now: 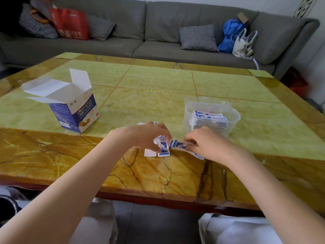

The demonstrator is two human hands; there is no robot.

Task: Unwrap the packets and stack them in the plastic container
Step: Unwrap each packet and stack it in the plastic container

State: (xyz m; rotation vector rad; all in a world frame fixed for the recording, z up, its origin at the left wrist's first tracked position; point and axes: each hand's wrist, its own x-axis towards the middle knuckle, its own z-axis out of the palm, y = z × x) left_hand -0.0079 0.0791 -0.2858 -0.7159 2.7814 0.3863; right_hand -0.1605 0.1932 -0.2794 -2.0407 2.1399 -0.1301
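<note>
While both hands curl low, left hand (149,136) pinching packets (162,147), right hand (207,143) pinching packet strip (179,144)

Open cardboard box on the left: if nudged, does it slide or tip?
The cardboard box is probably light: flaps open, nothing visible inside. Likely slides easily on the glossy table. It already sits tilted, so a high push may tip it.

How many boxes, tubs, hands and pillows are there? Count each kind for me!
Cardboard boxes: 1, the open box on the table.
Plastic tubs: 1, the clear plastic container holding stacked packets.
Hands: 2, the left hand and right hand, both pinching packets.
Checked pillows on the sofa: 2, one and another.
Total: 6
</note>
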